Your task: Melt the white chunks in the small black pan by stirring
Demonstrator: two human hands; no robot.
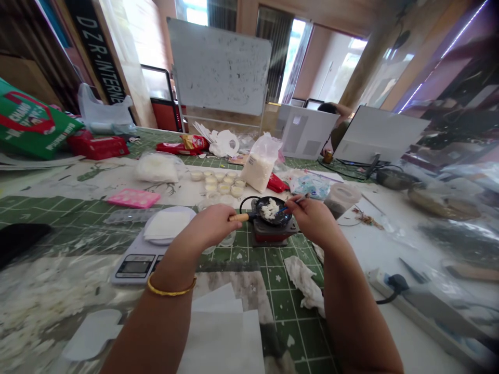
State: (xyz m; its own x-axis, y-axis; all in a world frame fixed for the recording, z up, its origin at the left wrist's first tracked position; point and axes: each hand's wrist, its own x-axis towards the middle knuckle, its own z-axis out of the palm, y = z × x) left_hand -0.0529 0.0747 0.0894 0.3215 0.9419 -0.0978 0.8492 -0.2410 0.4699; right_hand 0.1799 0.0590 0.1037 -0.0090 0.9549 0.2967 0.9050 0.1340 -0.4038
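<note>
While the left grip (212, 225) is clamped on the small pan's handle (237, 217), the right grip (310, 218) is clamped on a utensil (298, 199) touching the white food (269, 209).

Two hands (212, 226) (312, 221), one frying pan (253, 209), one spatula (299, 199), one digital scale (132, 270)
</note>
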